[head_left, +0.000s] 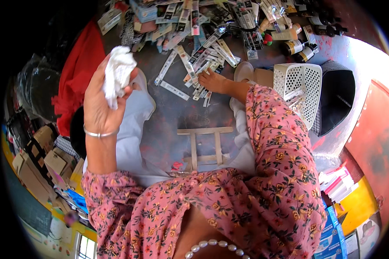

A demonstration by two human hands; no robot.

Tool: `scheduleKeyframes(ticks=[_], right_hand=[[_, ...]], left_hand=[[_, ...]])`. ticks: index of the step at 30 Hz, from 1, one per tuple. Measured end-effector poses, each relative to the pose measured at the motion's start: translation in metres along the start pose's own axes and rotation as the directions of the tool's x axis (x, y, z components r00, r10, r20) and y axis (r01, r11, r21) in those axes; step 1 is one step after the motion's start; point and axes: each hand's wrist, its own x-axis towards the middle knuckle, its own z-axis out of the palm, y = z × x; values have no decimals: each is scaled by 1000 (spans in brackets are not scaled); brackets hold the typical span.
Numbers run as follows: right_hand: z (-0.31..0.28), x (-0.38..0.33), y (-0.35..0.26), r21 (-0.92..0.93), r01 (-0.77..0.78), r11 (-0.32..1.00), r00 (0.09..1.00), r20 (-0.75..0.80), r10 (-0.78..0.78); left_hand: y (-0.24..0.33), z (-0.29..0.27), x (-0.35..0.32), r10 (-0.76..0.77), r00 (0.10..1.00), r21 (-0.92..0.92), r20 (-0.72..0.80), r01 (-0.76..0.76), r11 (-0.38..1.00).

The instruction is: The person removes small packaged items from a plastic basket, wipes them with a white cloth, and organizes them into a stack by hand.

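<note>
We see the loose strips point(209, 58) on the far floor point(164, 123), lying under and to the far side of our right hand point(212, 82), the nearer one. It comes in from the right, fingers bent onto them; we can't tell whether they grip any. Left of it, one strip point(174, 90) has its long axis running far left to near right. Our left hand point(103, 103), well apart, is closed round a white cloth point(118, 71).

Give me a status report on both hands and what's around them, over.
Left hand raised, holding crumpled white wad. Right hand down at loose slim packets. Package heap beyond; white basket to the right.
</note>
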Motion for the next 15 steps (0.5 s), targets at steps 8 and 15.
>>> scheduleKeyframes(ticks=[8,15], right_hand=[[9,-11,-4,278,-108,955,990,115,79],[-44,18,15,399,-359,844,877,452,160]], left_hand=[[0,19,-6,-30,992,19,-120,32,999],[-1,21,-5,-35,996,56,-79,40,998]])
